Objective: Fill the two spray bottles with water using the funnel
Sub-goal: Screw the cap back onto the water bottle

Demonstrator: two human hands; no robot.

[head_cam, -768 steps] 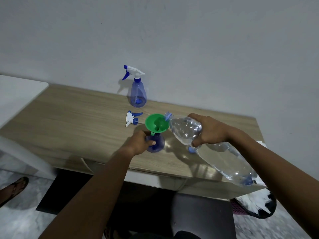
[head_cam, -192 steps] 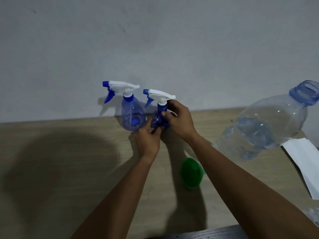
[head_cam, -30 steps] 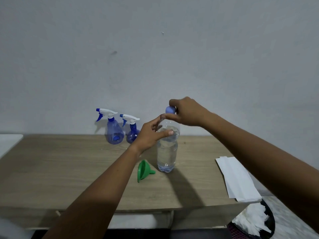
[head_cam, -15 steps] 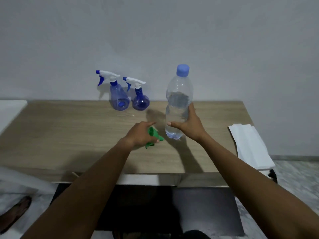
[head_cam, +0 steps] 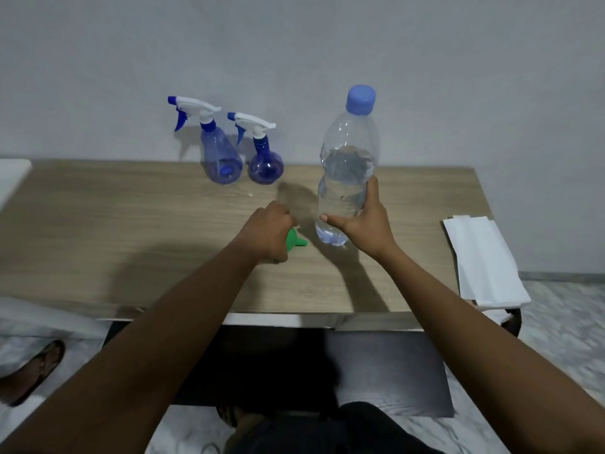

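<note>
A person's two bare arms reach over a wooden table [head_cam: 98, 224] set against a plain wall. The right hand [head_cam: 366, 224] wraps its fingers round the lower part of an upright water bottle [head_cam: 348, 165], which is capped in blue, partly full, and stands on the table or just above it; which one cannot be told. The left hand [head_cam: 266, 235] curls down over the green funnel [head_cam: 296, 240], which lies on its side just left of the water bottle. At the back, by the wall, the tall spray bottle [head_cam: 219, 155] and the round spray bottle [head_cam: 264, 163] stand side by side, trigger heads on. The filling looks finished, and this appears to be the tidying step; the next move probably calls for setting funnel and water bottle aside and letting go. Most of the funnel is hidden under the hand, so the grip is unclear. The blue plastic makes the water levels hard to judge. White paper [head_cam: 484, 257] overhangs the right edge; a sandalled foot [head_cam: 32, 365] is cut off at lower left.
</note>
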